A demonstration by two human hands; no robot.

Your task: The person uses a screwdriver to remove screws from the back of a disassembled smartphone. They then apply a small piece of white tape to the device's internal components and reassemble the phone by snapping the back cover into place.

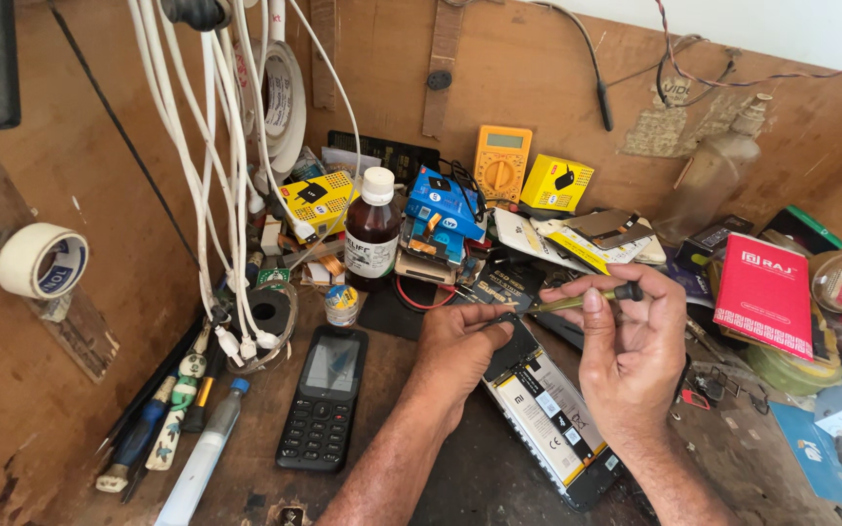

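An opened smartphone (553, 414) lies back-up on the workbench, its battery and inner parts showing. My left hand (455, 356) rests on its upper left edge, thumb and fingers pinching the frame. My right hand (626, 346) holds a thin screwdriver (577, 300) with a black cap, its tip pointing left toward the phone's top end near my left thumb.
A black keypad phone (324, 397) lies left of my arm. Behind stand a brown bottle (372, 234), a yellow multimeter (501, 164), small boxes and a red box (764, 294). White cables (216, 195) hang at left; tools (172, 419) lean there. Tape roll (41, 261) on the wall.
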